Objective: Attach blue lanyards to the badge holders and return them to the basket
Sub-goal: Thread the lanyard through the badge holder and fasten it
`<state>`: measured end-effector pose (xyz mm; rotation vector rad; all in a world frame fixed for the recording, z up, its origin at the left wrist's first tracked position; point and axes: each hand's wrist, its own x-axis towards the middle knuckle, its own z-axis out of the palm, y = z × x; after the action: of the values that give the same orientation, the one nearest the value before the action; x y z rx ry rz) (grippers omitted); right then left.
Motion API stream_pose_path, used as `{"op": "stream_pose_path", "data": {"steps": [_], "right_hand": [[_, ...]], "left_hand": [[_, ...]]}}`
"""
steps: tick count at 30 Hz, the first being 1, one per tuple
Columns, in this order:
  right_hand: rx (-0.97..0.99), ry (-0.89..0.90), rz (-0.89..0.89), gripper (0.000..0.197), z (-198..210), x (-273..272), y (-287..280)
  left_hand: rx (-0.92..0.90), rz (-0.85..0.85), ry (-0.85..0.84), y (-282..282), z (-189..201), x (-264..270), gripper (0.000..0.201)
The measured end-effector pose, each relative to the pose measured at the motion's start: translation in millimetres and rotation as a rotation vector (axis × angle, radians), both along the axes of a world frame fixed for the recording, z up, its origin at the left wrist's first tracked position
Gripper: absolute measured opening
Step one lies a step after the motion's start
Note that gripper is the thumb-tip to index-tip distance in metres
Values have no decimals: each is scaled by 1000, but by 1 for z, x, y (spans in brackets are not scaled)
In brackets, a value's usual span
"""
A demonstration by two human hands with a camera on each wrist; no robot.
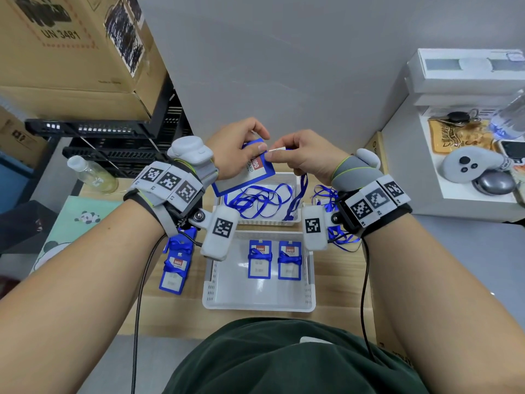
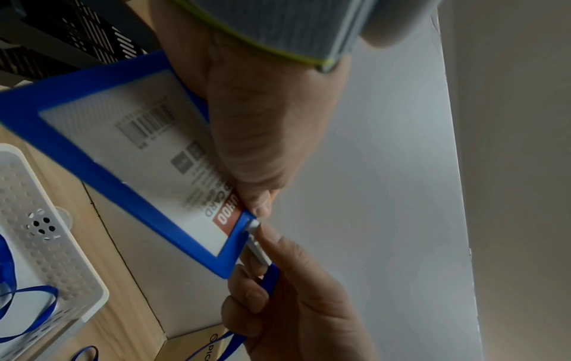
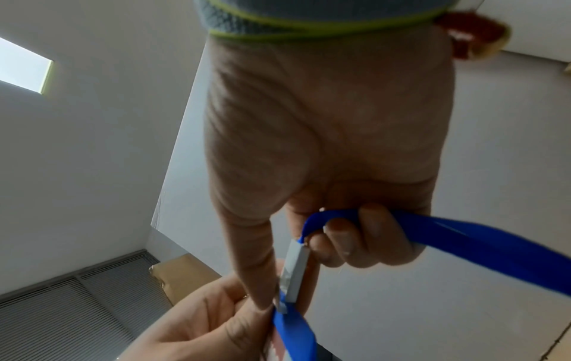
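My left hand (image 1: pixel 241 149) grips a blue-framed badge holder (image 1: pixel 244 177) (image 2: pixel 129 156) by its top end, raised above the far basket. My right hand (image 1: pixel 295 157) pinches the white clip (image 2: pixel 258 244) (image 3: pixel 295 271) of a blue lanyard (image 1: pixel 301 194) (image 3: pixel 463 234) against the holder's top slot. The lanyard strap trails down from my right hand. The near white basket (image 1: pixel 210 282) holds two badge holders (image 1: pixel 260 258) wrapped in blue lanyards. The far white basket (image 1: pixel 297 183) holds loose blue lanyards (image 1: pixel 255 200).
More badge holders with lanyards (image 1: pixel 174 265) lie on the wooden table left of the near basket. Loose lanyards (image 1: pixel 332 223) lie to the right. A clear bottle (image 1: pixel 91 174) stands at the left, cardboard boxes (image 1: pixel 71 52) behind it, a white shelf (image 1: pixel 468 166) at the right.
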<state>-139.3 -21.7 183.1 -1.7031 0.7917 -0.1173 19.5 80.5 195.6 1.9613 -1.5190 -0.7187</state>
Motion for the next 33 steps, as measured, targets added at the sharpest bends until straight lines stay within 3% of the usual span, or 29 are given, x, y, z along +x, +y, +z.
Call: {"op": "stream_pose_path", "data": {"steps": [8, 15, 18, 33], "right_hand": [[-15, 34, 75, 12, -7, -5, -7], [-24, -20, 45, 12, -8, -4, -9], [-16, -24, 44, 18, -6, -2, -10], [94, -109, -42, 24, -2, 1, -8]], "left_hand": [[28, 50, -70, 3, 2, 4, 17], [101, 96, -270, 0, -4, 10, 49], [119, 73, -252, 0, -4, 10, 57], [133, 62, -187, 0, -2, 8, 60]]}}
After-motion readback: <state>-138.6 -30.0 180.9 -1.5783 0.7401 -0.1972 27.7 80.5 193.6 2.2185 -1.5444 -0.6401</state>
